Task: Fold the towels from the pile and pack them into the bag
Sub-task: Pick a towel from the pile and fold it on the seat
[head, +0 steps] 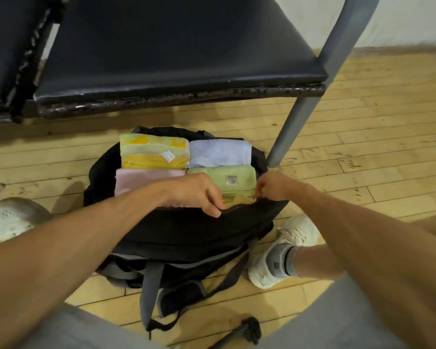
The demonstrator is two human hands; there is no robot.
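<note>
A black bag (pixel 186 233) lies open on the wooden floor between my feet. Folded towels fill it: a yellow patterned towel (pixel 154 152) at the back left, a pale blue towel (pixel 219 152) at the back right, a pink towel (pixel 141 178) at the front left and a green towel (pixel 233 178) at the front right. My left hand (pixel 199 192) grips the bag's near opening edge with curled fingers. My right hand (pixel 273 186) pinches the same edge at the right, beside the green towel.
A black padded chair seat (pixel 176 59) on a grey metal leg (pixel 295 122) stands just behind the bag. My white shoes (pixel 282 250) flank the bag. Grey bag straps (pixel 151 293) trail toward me, and a black stick tip (pixel 249 331) lies near the bottom.
</note>
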